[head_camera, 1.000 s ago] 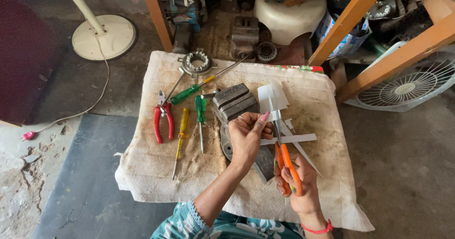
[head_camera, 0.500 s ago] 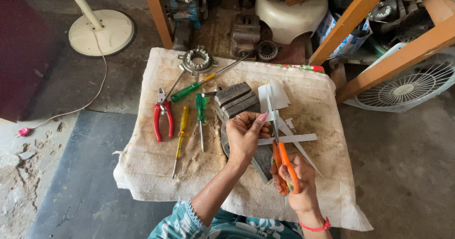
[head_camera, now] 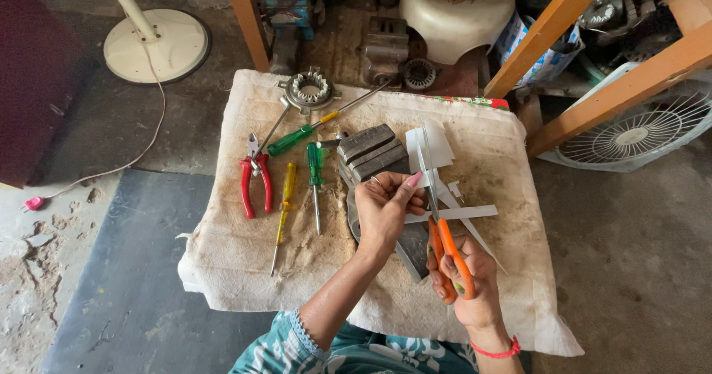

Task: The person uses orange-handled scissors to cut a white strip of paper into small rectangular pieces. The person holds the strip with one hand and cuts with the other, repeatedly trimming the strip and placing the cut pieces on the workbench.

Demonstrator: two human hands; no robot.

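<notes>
My right hand (head_camera: 469, 277) grips orange-handled scissors (head_camera: 445, 244) whose blades run up into a piece of white paper (head_camera: 430, 148). My left hand (head_camera: 386, 207) pinches that paper's left edge above a dark metal block (head_camera: 367, 151). Cut white paper strips (head_camera: 463, 212) lie beside the scissors on the stained cloth-covered table (head_camera: 245, 270).
On the cloth lie red-handled pliers (head_camera: 252, 185), a yellow screwdriver (head_camera: 282, 211), two green screwdrivers (head_camera: 315, 174) and a round metal stator (head_camera: 308, 90). A fan base (head_camera: 156, 44) stands far left, a white fan grille (head_camera: 638, 133) right, wooden beams (head_camera: 556, 22) behind.
Almost nothing differs: both hands keep their hold on paper and scissors, and the view shifts only slightly.
</notes>
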